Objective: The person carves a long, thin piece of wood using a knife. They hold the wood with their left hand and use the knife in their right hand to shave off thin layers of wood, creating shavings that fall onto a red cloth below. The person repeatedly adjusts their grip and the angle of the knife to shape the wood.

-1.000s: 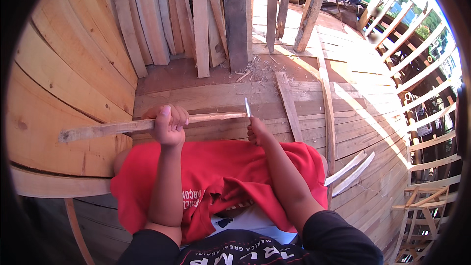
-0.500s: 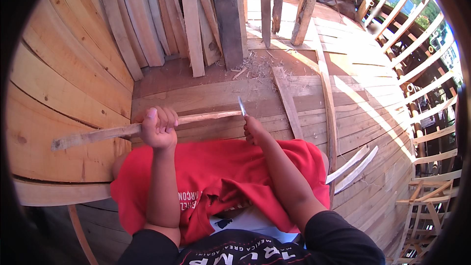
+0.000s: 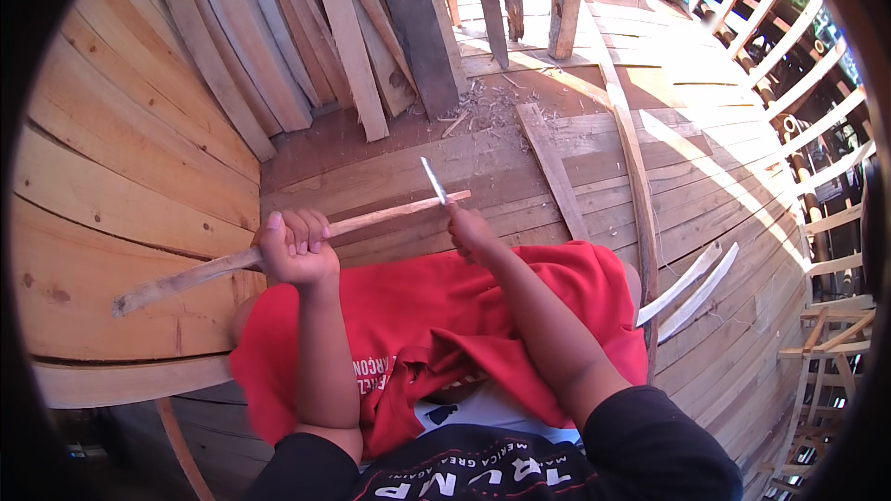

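Observation:
My left hand [image 3: 299,246] is closed around a long wooden stick [image 3: 380,216], gripping it near its middle. The stick slants across above my lap, its wider rough end at the left and its slimmer, paler end at the right. In my right hand [image 3: 473,234] is a knife [image 3: 432,181], its handle hidden inside my fist. The bright blade points up and away to the left, lying against the stick close to its right end. A red cloth [image 3: 520,301] covers my lap under both forearms.
Wood shavings [image 3: 497,107] litter the planked floor ahead. Upright boards [image 3: 353,46] and a dark post [image 3: 418,28] stand beyond. A plank wall [image 3: 139,250] rises close on my left. A loose board [image 3: 552,167], a long batten [image 3: 631,148] and two pale curved strips [image 3: 691,288] lie to the right.
The knife has shifted left along the stick, away from its right tip, and its blade leans further left. My left hand keeps its grip. The whole view has turned slightly.

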The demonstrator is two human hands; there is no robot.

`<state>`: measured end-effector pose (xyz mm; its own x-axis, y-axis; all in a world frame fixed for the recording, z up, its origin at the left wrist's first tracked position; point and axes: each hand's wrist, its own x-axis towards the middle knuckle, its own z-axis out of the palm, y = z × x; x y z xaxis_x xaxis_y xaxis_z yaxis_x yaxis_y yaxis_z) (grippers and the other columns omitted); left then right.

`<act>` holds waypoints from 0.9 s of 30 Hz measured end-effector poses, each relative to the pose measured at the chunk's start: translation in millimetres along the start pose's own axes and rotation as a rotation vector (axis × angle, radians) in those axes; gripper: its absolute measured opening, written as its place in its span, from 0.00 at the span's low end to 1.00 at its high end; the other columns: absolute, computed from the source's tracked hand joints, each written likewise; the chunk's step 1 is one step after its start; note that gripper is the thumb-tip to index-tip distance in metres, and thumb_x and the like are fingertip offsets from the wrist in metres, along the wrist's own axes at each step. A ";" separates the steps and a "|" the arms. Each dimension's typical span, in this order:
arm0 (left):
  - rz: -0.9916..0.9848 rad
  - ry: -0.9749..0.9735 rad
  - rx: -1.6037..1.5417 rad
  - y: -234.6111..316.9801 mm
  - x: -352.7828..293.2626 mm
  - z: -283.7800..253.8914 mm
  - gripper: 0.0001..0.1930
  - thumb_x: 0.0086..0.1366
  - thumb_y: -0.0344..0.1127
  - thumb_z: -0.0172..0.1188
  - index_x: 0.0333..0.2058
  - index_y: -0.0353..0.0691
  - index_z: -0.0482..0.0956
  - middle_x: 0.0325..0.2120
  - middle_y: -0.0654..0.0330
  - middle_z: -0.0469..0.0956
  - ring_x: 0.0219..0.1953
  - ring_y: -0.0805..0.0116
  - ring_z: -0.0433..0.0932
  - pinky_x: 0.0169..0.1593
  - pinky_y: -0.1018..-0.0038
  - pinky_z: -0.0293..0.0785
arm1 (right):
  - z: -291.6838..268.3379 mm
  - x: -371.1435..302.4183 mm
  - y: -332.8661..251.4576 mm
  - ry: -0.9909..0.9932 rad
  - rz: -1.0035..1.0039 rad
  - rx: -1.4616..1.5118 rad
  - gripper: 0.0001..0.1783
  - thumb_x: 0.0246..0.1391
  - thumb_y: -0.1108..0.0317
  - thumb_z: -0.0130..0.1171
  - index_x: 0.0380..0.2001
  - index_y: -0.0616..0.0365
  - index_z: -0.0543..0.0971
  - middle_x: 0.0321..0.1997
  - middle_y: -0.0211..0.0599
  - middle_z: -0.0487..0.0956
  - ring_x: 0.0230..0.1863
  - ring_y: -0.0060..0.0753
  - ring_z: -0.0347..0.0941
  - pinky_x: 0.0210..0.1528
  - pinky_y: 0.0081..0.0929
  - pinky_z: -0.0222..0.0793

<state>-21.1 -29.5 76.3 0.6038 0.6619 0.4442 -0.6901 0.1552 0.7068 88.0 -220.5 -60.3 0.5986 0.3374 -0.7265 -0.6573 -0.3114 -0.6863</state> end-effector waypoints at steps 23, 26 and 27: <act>0.094 0.037 0.241 4.1 -26.2 44.3 0.22 0.65 0.40 0.46 0.14 0.52 0.49 0.08 0.70 0.47 0.10 0.76 0.47 0.19 0.75 0.57 | -4.0 15.0 3.5 -0.059 0.115 0.128 0.28 0.65 0.41 0.38 0.22 0.54 0.62 0.15 0.27 0.57 0.13 0.21 0.49 0.14 0.28 0.40; 0.081 0.067 0.228 1.8 -22.8 48.1 0.22 0.64 0.40 0.47 0.14 0.52 0.49 0.08 0.70 0.48 0.10 0.77 0.47 0.19 0.75 0.56 | -14.4 36.8 8.0 -0.051 0.123 0.179 0.29 0.64 0.39 0.37 0.21 0.51 0.60 0.16 0.25 0.54 0.13 0.20 0.46 0.15 0.26 0.37; 0.088 0.076 0.237 1.5 -18.6 42.9 0.21 0.64 0.41 0.48 0.14 0.52 0.49 0.08 0.70 0.48 0.10 0.77 0.47 0.20 0.75 0.56 | 12.4 20.2 -1.4 -0.020 0.108 0.197 0.29 0.64 0.38 0.37 0.20 0.49 0.59 0.15 0.23 0.53 0.12 0.20 0.44 0.15 0.26 0.36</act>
<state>-16.2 -73.1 92.8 0.5076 0.7198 0.4735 -0.6208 -0.0755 0.7803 95.3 -202.1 -73.6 0.5121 0.3295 -0.7932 -0.7951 -0.1674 -0.5829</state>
